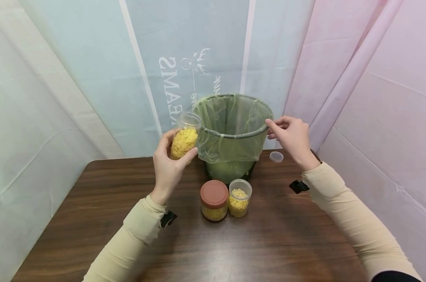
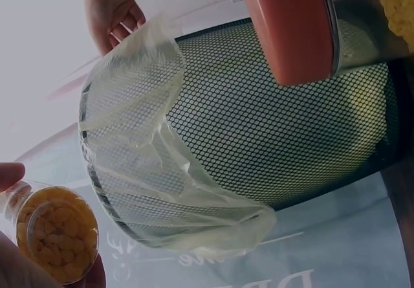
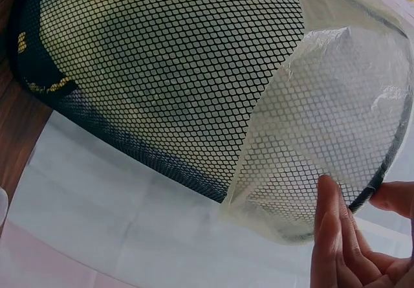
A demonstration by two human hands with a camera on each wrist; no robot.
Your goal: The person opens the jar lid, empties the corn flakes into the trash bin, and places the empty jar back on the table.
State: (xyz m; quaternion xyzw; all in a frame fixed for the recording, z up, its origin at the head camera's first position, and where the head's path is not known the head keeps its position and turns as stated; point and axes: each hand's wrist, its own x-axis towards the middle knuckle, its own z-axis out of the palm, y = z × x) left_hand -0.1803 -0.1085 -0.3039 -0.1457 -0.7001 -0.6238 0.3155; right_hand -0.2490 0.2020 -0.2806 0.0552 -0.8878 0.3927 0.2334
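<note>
In the head view my left hand (image 1: 168, 164) grips a clear, lidless jar (image 1: 185, 139) of yellow flakes, tilted slightly to the right beside the bin's left rim. The left wrist view shows the base of that jar (image 2: 58, 236) with flakes against it. A mesh bin (image 1: 230, 170) with a pale yellow-green plastic liner (image 1: 230, 147) folded over its rim stands on the table. My right hand (image 1: 293, 137) pinches the lined rim on the right side, with the thumb on top; the right wrist view has the fingers (image 3: 328, 217) outside the liner.
A jar with a reddish lid (image 1: 214, 194) and an uncovered clear jar (image 1: 239, 199), both holding yellow flakes, stand side by side before the bin. Behind it to the right lies a clear lid (image 1: 276, 157). Curtains (image 1: 213, 47) surround the brown wooden table (image 1: 146, 250).
</note>
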